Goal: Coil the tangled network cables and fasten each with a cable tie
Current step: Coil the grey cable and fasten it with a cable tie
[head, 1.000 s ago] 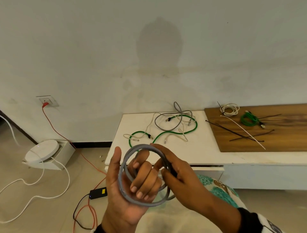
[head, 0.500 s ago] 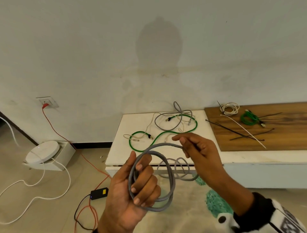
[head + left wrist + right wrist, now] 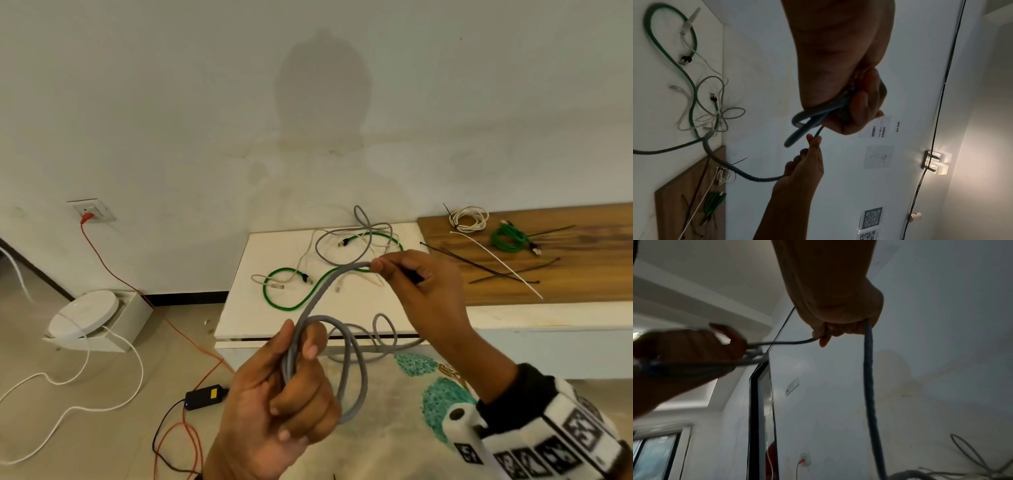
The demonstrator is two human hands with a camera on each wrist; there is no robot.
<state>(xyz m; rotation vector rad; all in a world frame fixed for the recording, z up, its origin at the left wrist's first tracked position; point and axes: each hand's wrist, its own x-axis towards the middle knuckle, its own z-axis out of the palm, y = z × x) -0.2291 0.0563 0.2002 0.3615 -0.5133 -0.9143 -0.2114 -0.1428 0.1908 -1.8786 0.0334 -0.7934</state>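
Grey network cable (image 3: 356,363) is what we have in hand: our left hand (image 3: 281,407) is curled round a small bundle of finished loops held in the air in front of the white table (image 3: 233,318), and our right hand (image 3: 418,284) pinches the free run of the same cable between thumb and fingertips, raised up and to the right over the table edge. We judge it light and springy rather than limp; the loops stand open on their own and the loose tail beyond the right hand curls back on itself near the table front, so it will want to twist and spring out if we slacken. We would keep the left grip where all the loops cross, since that is the one place that pins every turn at once, and let the right hand slide along the jacket, which looks smooth, rather than clamp hard. The plugs are the fragile part; we would not pull by them. On the table lie a green cable (image 3: 298,298), a pale one and another grey one, tangled together, and loose cable ties (image 3: 496,270) wait on the wooden board (image 3: 589,274) beside two coils already tied.
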